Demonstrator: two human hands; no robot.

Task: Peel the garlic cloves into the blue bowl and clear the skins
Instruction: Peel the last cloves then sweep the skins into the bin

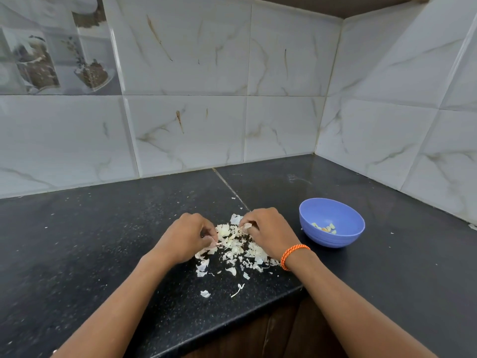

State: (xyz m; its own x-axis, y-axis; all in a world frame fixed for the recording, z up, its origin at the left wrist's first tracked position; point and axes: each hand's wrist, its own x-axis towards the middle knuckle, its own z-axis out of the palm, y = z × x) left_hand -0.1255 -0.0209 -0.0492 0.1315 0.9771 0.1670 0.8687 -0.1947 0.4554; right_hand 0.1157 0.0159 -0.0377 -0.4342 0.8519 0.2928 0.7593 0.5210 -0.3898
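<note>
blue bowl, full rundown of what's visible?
The blue bowl is round, smooth and matte, plastic by the look, with faint ridges low on its outer wall. It stands upright on the black speckled counter, right of the skin pile and beyond the right hand; neither hand touches it. A few pale yellow peeled cloves lie at its bottom; it is otherwise empty.

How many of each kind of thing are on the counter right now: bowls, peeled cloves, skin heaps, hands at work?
Blue bowl: 1
Peeled cloves in the bowl: about 5, small and bunched, so not exact
Heap of skins: 1, with loose scraps around it
Hands: 2, left hand and right hand
Total: about 9
</note>
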